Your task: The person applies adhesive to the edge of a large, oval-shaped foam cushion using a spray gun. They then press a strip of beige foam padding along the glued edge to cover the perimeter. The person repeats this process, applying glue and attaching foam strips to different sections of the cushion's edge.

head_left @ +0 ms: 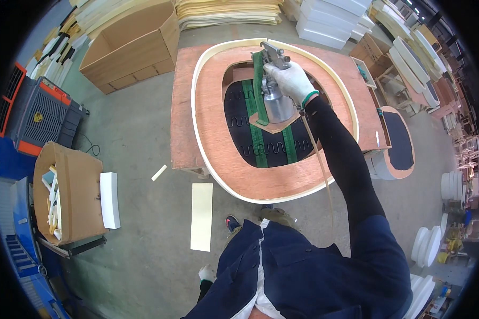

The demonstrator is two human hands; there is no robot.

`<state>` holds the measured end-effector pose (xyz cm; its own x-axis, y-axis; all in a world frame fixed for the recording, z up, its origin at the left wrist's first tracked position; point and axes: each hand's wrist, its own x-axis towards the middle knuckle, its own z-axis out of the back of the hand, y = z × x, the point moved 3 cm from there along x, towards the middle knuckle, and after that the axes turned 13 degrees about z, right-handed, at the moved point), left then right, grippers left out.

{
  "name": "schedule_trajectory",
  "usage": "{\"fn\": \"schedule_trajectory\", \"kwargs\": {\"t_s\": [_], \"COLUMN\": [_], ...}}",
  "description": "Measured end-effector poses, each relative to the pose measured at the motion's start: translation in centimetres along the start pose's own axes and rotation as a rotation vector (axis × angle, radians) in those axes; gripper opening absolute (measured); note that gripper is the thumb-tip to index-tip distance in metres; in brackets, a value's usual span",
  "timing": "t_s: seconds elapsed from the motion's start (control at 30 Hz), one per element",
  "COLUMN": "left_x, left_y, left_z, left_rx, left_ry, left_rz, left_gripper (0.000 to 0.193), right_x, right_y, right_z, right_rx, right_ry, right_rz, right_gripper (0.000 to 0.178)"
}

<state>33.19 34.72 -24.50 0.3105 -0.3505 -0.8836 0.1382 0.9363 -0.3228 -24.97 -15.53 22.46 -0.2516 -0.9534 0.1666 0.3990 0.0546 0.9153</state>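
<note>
In my white-gloved right hand (291, 81) is a metal spray gun (278, 101) with a round silver cup. The fingers are wrapped round its upper part. A thin hose (316, 151) runs down from beside it past my forearm. The gun is over the opening of a rounded wooden seat frame (207, 133) edged with a pale strip. Inside the opening are black fabric, wavy springs and green webbing (253, 143). A green strap (258, 85) stands beside the cup, above a small wooden piece (274, 127). My gloved left hand (206, 274) hangs low at my side, its fingers unclear.
The frame lies on a wooden table (183, 106). A large cardboard box (133, 53) stands beyond it at the left. Nearer left are a box of foam scraps (74, 191) and a grey-orange machine (45, 114). A pale foam sheet (201, 218) lies on the floor.
</note>
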Motion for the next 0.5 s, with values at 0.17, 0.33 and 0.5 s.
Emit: {"fn": "schedule_trajectory", "kwargs": {"t_s": [0.17,0.33,0.5], "left_x": [0.3,0.4,1.6], "left_y": [-1.6,-2.5,-3.9], "left_z": [0.5,0.6,0.3], "left_rx": [0.119,0.146,0.168], "left_ry": [-0.013,0.01,0.048], "left_rz": [-0.11,-0.152,-0.148], "left_gripper": [0.023,0.023,0.021], "right_x": [0.2,0.1,-0.9], "right_y": [-0.4,-1.3,-1.6], "right_z": [1.3,5.0,9.1], "right_rx": [-0.043,-0.049,-0.162], "right_ry": [-0.035,-0.159,-0.207], "right_rz": [0.027,0.027,-0.036], "right_gripper": [0.033,0.032,0.027]}}
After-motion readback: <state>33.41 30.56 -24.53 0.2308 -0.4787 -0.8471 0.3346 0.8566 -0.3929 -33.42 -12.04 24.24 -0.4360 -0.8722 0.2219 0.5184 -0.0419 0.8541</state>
